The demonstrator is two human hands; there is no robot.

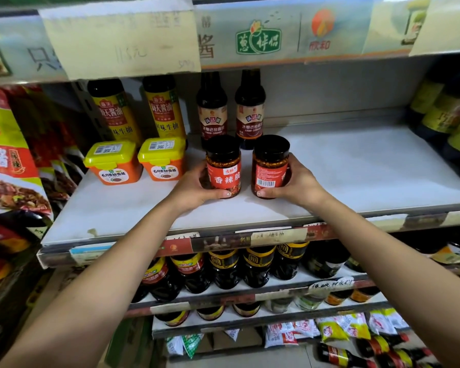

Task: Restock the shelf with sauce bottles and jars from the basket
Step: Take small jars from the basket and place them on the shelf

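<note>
Two chilli-crisp jars with black lids and red labels stand side by side on the white shelf [356, 166]. My left hand [194, 188] grips the left jar [223, 166], fingers behind it and thumb across its base. My right hand [298, 184] grips the right jar [270, 166] the same way, barcode label facing me. Behind the jars stand two dark soy bottles [230, 110] with brown labels. The basket is out of view.
Two yellow-labelled soy bottles [138, 110] and two orange tubs with yellow lids [136, 160] fill the shelf's left part. Dark bottles [446, 118] crowd its far right. An upper shelf edge with signs hangs above. Lower shelves hold jars and packets.
</note>
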